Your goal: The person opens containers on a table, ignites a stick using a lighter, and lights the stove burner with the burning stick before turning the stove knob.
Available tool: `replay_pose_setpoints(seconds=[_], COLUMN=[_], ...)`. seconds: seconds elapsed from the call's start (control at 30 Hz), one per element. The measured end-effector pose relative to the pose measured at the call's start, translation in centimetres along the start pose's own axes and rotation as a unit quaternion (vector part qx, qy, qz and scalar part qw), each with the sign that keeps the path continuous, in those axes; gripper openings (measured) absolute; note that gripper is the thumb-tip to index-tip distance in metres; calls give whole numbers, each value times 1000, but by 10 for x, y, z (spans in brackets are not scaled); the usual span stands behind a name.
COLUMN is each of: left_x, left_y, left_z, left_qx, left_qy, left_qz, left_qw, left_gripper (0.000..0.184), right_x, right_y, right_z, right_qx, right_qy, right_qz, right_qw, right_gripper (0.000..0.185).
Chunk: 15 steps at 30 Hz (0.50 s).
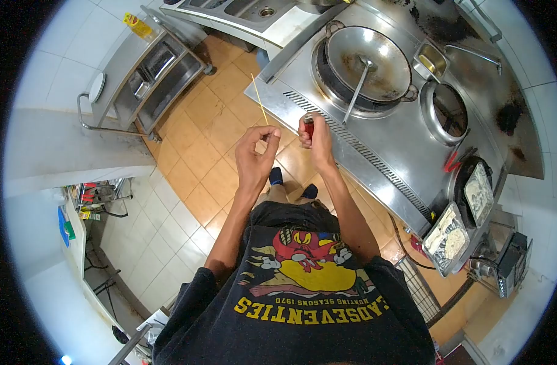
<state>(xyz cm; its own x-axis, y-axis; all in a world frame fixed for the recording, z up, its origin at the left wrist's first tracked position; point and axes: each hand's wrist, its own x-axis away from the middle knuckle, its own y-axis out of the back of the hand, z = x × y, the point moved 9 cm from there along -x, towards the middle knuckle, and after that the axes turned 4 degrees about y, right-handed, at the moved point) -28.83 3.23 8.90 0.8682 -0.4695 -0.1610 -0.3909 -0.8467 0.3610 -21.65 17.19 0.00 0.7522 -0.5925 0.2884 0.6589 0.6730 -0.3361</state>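
Left hand (257, 155): thumb and forefinger pinched together, other fingers loosely curled; held a thin yellowish stick (259, 97) by its lower end. Stick pointed up and away, over the tiled floor (214, 115), near the stovetop's (278, 88) front corner at the wok end. Right hand (318, 143): closed around a small red lighter (309, 127), metal top exposed, near the stovetop's front edge. Wok (345, 58) stood farther in, ladle (357, 94) lying in it.

Handling, by judgement: stick looked very light, fairly stiff but slender, likely to snap if bent; best pinched near the lower end, without squeezing hard. Lighter looked light and rigid, perhaps slick with grease; best wrapped low on the body, thumb free for the top, fingers clear of the metal.

Hard to make out: stick's pinched end, covered by fingertips; its material, too fine to tell. Most of the lighter's body hidden in the grip; thumb's exact contact unclear. No flame discernible. Room's outer parts cut off by the dark round border.
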Motion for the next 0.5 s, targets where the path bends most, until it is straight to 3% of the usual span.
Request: replay_pose_setpoints(seconds=[0.1, 0.3, 0.37, 0.5], left_x=[1, 5, 6, 6], left_y=[0, -1, -1, 1], left_z=[-1, 7, 8, 7], left_qx=[-7, -9, -3, 8], left_qy=[-1, 35, 43, 18], left_qz=[4, 26, 25, 11], left_qw=[1000, 999, 999, 1000], left_gripper=[16, 14, 14, 16], right_x=[0, 2, 1, 4], right_y=[0, -1, 1, -1], right_z=[4, 3, 5, 6], right_qx=[-16, -22, -26, -26], right_qy=[35, -9, 28, 22], right_qz=[15, -8, 13, 10], right_qw=[999, 1000, 999, 999], right_gripper=[48, 45, 45, 42])
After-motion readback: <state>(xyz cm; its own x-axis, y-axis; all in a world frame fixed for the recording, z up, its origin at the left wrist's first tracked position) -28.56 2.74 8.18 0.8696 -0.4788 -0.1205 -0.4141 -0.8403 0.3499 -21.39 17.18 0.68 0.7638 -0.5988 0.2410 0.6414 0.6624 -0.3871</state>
